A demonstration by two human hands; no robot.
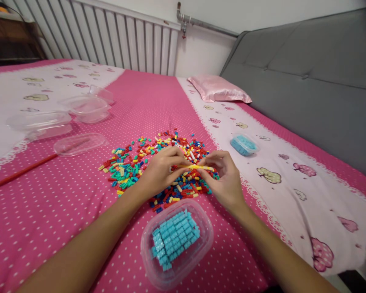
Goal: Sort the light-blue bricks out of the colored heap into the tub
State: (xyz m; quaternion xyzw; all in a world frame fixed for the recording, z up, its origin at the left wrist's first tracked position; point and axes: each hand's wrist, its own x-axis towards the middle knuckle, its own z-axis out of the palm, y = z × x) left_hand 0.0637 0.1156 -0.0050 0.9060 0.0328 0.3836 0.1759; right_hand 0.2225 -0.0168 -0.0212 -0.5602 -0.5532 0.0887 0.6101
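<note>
Between my two hands runs a thin strip of joined toy bricks (201, 167), mostly yellow with a white part near the right end and red at the left. My left hand (164, 170) pinches its left part. At its right side, the thumb and fingers of my right hand (225, 176) close on it. Both hands hover over a loose pile of small coloured bricks (126, 171), red, green, blue, yellow and white. Nearest to me, a clear plastic tub (177, 280) holds light-blue bricks (175, 236) packed in neat rows.
A smaller tub of light-blue bricks (244, 145) sits at the right. Clear containers (87, 106) and a clear lid (93, 150) lie at the left, near a red rod (24, 171). A pink pillow (218, 88) rests by the grey headboard (305, 61).
</note>
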